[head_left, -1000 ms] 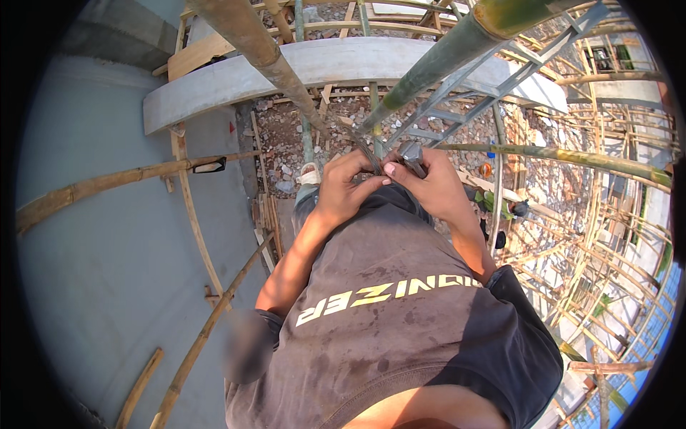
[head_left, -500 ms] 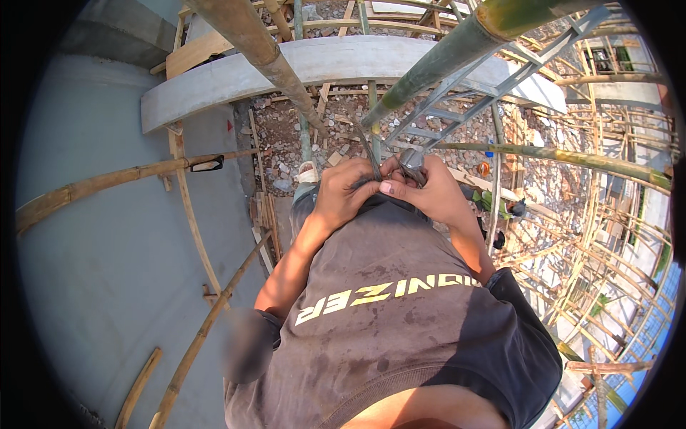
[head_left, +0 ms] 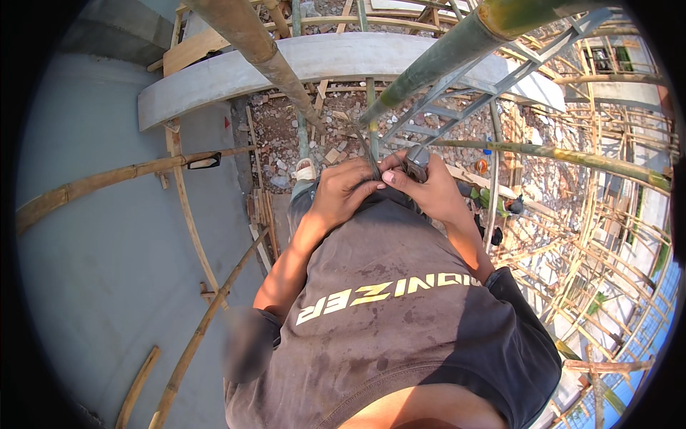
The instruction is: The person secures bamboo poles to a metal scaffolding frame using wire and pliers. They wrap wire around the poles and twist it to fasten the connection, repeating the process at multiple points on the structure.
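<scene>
In front of my waist, my left hand (head_left: 343,191) pinches a bundle of thin dark strands (head_left: 370,151), whose free end sticks up and away from me. Beside it, my right hand (head_left: 432,191) is closed, its thumb and forefinger meeting near the same strands. A silvery, rounded metal piece (head_left: 417,156) rises from the right hand's grip; it looks like a tool's head, but the rest is hidden by the fingers. The hands are close together, fingertips almost touching, over the hem of my dark shirt (head_left: 386,250).
Bamboo poles (head_left: 264,53) and a thick green pole (head_left: 436,61) stand ahead. A pale concrete beam (head_left: 321,57) crosses beyond, with a metal ladder (head_left: 457,107) at right. A grey wall (head_left: 107,272) lies left; rubble ground (head_left: 279,136) is far below. A person (head_left: 500,204) shows lower right.
My right thumb has shifted slightly, and a small gap has opened between the two hands. The metal piece has tilted a little. The strands are still in my left fingers.
</scene>
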`<state>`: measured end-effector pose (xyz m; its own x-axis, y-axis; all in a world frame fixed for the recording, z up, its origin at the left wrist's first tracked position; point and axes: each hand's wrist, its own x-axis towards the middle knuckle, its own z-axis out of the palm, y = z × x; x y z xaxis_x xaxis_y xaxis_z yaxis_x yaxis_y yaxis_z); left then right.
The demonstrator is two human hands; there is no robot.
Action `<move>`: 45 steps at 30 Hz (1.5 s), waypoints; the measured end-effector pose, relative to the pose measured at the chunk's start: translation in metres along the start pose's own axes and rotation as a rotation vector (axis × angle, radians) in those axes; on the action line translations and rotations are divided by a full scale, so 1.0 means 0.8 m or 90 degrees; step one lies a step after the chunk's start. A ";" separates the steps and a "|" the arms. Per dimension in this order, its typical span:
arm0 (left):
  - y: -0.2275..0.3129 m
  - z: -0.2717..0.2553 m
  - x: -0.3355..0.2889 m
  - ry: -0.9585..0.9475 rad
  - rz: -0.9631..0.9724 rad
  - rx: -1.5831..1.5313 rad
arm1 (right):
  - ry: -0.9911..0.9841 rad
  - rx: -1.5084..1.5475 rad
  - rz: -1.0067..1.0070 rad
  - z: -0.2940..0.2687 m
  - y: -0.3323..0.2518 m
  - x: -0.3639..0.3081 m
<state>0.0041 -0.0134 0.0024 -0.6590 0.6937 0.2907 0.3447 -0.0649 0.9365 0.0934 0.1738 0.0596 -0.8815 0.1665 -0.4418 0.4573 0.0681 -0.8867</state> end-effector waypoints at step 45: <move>-0.001 0.002 -0.008 0.072 -0.058 -0.027 | 0.026 -0.056 -0.054 0.018 -0.011 0.000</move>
<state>0.0090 -0.0161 -0.0009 -0.7584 0.6127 0.2226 0.2532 -0.0377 0.9667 0.0875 0.1593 0.0657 -0.9126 0.1967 -0.3584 0.3917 0.1697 -0.9043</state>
